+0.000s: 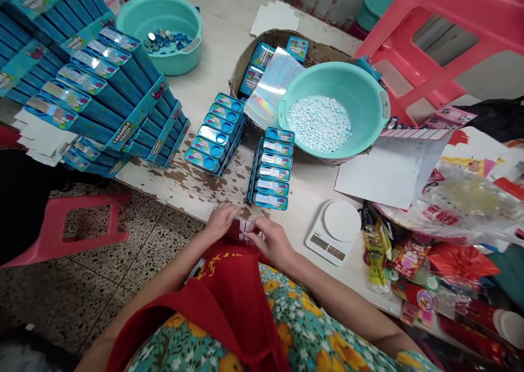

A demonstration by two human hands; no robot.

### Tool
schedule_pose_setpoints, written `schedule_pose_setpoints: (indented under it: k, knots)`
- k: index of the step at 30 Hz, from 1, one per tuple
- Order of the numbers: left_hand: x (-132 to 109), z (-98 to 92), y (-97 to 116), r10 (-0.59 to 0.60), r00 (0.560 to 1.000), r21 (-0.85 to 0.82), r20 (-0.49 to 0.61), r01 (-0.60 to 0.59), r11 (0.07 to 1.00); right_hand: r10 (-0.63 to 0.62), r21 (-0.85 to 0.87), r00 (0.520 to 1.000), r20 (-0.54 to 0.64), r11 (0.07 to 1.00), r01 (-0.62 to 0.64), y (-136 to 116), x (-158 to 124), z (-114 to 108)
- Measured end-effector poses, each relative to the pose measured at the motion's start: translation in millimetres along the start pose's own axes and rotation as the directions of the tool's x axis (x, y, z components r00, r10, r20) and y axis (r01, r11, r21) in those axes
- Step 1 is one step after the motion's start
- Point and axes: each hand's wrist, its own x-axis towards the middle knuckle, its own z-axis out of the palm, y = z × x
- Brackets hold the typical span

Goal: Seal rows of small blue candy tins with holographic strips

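Observation:
My left hand [221, 220] and my right hand [271, 240] meet at the table's near edge, fingers curled round a small red and white packet [245, 231] held between them, above a red apron. Just beyond my hands lies a row of blue tins [272, 169]. A second row of blue tins [216, 133] lies to its left. Past them a teal basin [370, 90] holds small white candies [319, 123].
Stacked blue display boxes [88, 82] fill the left. Another teal basin [180, 11] with small blue pieces stands at the back. A white scale [333, 231] sits right of my hands, with candy packets [409, 257], white paper [388, 170], pink stools [442, 33].

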Motion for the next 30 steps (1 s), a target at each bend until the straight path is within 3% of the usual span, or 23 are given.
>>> schedule_pose_setpoints:
  k: [2,3,7,10,13,18,20,23,27,30]
  knots:
    - [-18,-21.8,23,0.070,0.996,-0.324,-0.054,-0.084,0.942,0.067,0.175,0.996,-0.065,0.983,-0.055,-25,1,-25]
    - [-25,-32.3,36,0.108,0.994,-0.415,-0.020,-0.106,0.904,0.094,0.243,0.991,-0.092,0.968,-0.069,-35,2,-36]
    - [-25,-62.7,83,0.118,0.987,-0.429,0.107,-0.061,0.901,0.200,0.362,0.951,-0.234,0.926,-0.105,-46,17,-60]
    - [6,-80.6,104,0.114,0.992,-0.343,0.051,-0.090,0.935,0.256,0.321,0.865,-0.432,0.940,-0.117,-35,44,-67]
    - [53,-102.6,118,0.157,0.987,-0.260,-0.044,-0.163,0.952,0.212,0.231,0.754,-0.622,0.970,-0.082,-17,84,-79]
    - [129,-132.8,129,0.250,0.954,-0.099,-0.165,-0.268,0.958,0.188,0.106,0.660,-0.727,0.981,-0.162,13,148,-106]
    - [150,-136.7,129,0.260,0.948,-0.053,-0.185,-0.273,0.960,0.210,0.084,0.646,-0.734,0.972,-0.221,23,165,-111]
    - [171,-132.9,123,0.224,0.958,-0.080,-0.179,-0.241,0.967,0.226,0.043,0.662,-0.714,0.959,-0.281,34,178,-111]
    - [186,-115.8,108,0.164,0.969,-0.201,-0.183,-0.200,0.959,0.210,0.001,0.670,-0.712,0.955,-0.298,41,183,-107]
    - [189,-99.3,96,0.067,0.966,-0.140,-0.250,-0.104,0.985,0.210,0.040,0.640,-0.739,0.962,-0.269,44,181,-108]
